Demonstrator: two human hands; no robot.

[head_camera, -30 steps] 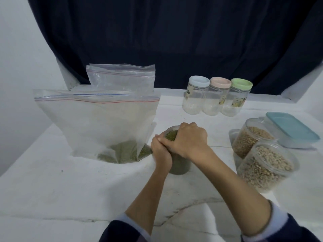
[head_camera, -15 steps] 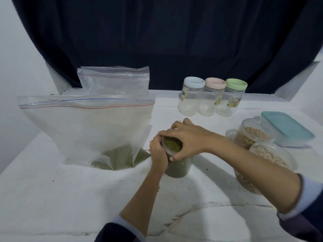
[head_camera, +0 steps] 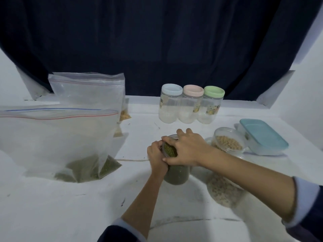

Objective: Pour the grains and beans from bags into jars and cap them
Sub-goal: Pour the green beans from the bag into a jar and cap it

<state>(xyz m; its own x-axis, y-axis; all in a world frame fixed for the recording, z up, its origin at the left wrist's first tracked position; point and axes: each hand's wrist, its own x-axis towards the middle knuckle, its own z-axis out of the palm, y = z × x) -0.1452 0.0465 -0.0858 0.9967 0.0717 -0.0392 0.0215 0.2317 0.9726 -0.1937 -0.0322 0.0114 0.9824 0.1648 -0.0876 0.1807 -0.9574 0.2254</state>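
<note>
the right hand (head_camera: 187, 149) is lying over the mouth of the green bean jar (head_camera: 176, 169), fingers curled round its rim and gripping it, while the left hand (head_camera: 156, 157) is wrapping the jar's neck from the other side and holding it. the jar is standing directly under both hands on the white table (head_camera: 52, 206). it is clear plastic, filled with small green beans almost to the top, and i am seeing no cap on it, so the step in hand is, i think, settling the beans before capping. the next move is probably calling for a lid, but i cannot tell where one is. just left of the left hand the big zip bag (head_camera: 59, 142) is standing with a few green beans remaining at its bottom. beside the right forearm two open jars of pale beans (head_camera: 227, 144) are waiting, also uncapped
</note>
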